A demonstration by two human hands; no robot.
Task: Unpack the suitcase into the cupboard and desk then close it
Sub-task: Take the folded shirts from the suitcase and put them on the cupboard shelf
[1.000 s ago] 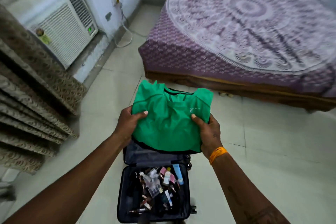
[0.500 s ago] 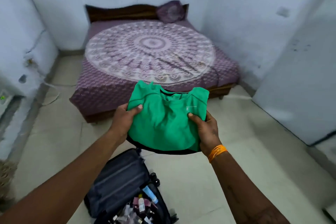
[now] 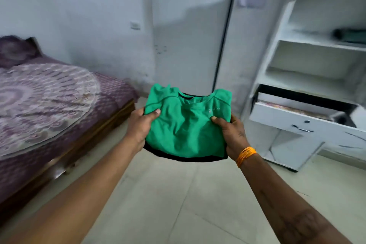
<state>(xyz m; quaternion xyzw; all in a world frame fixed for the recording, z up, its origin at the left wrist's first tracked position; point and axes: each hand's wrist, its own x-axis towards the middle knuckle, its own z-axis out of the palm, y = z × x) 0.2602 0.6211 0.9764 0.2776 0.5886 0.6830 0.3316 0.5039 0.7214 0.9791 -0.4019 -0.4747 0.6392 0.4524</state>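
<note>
Carrying the folded green shirt (image 3: pixel 186 127) level in front of the chest, the left hand (image 3: pixel 139 127) and right hand (image 3: pixel 230 131) each pinch a side edge, thumbs on top, fingers curled beneath, with a black garment (image 3: pixel 184 158) underneath. The white cupboard (image 3: pixel 316 61) stands ahead to the right; I'd keep both grips even so the stack stays folded, then slide it flat onto a shelf

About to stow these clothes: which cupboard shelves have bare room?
The middle shelf, between the upper shelf and the open drawer, looks bare. The upper shelf holds a dark bundle at its right; its left is free. The drawer looks lined; contents unclear.
</note>
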